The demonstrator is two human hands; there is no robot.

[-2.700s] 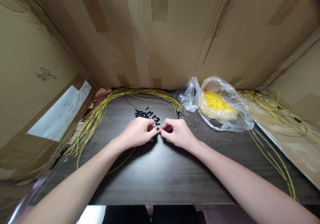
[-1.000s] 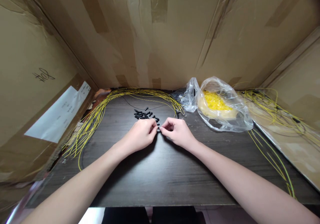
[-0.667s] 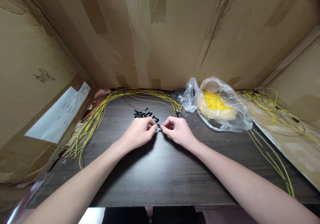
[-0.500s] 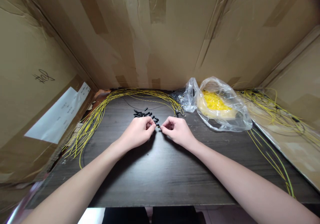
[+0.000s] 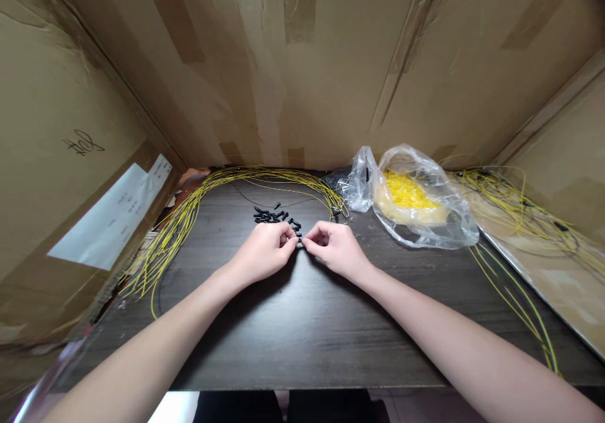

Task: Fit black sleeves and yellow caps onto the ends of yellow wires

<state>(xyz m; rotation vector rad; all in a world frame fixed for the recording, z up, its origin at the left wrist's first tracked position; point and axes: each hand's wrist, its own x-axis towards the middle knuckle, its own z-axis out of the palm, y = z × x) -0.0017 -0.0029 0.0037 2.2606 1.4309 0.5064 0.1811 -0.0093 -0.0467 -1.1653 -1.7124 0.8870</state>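
My left hand [image 5: 265,246] and my right hand [image 5: 334,246] meet fingertip to fingertip above the middle of the dark table. Each has thumb and forefinger pinched together. A tiny black piece [image 5: 299,239] shows between the two pinches; its exact shape is mostly hidden by the fingers. Just beyond my left hand lies a loose pile of small black tubular parts [image 5: 269,217], with one part [image 5: 276,206] apart at its far side. A long bundle of thin yellow wires [image 5: 186,221] arches behind my hands, its right ends near several more black parts [image 5: 336,215].
An open clear plastic bag [image 5: 454,227] of small yellow pieces [image 5: 409,191] stands at the back right, beside a second clear bag [image 5: 362,183]. More yellow wires [image 5: 496,193] lie at the right on cardboard. Cardboard walls [image 5: 331,82] enclose the table [image 5: 293,347] on three sides.
My left fingertips have shifted slightly right, closer to my right fingertips. A yellow speck seen between them before is now covered. The rest looks unchanged.
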